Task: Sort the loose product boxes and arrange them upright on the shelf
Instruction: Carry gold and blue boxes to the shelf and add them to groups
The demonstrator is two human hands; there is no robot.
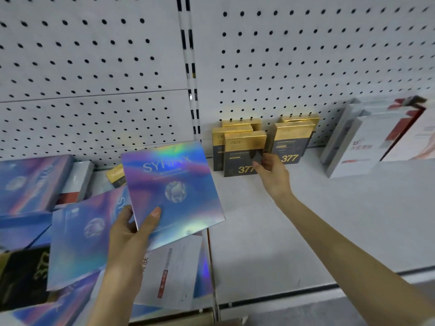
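My left hand [131, 234] grips a flat holographic blue-purple box [171, 189] by its lower left corner, holding it tilted above the pile of loose boxes. My right hand [273, 172] reaches to the back of the shelf and pinches the right edge of a black-and-gold box marked 377 [242, 154], which stands upright. Two more of the same gold boxes stand behind it, and another stack [293, 140] stands just to the right against the pegboard.
A heap of loose boxes [77, 241] lies at the left: holographic ones, a white one with red print [174, 271], a black one [23, 276]. White and red boxes [367, 144] lean at the right. The shelf [306, 231] has a front rail.
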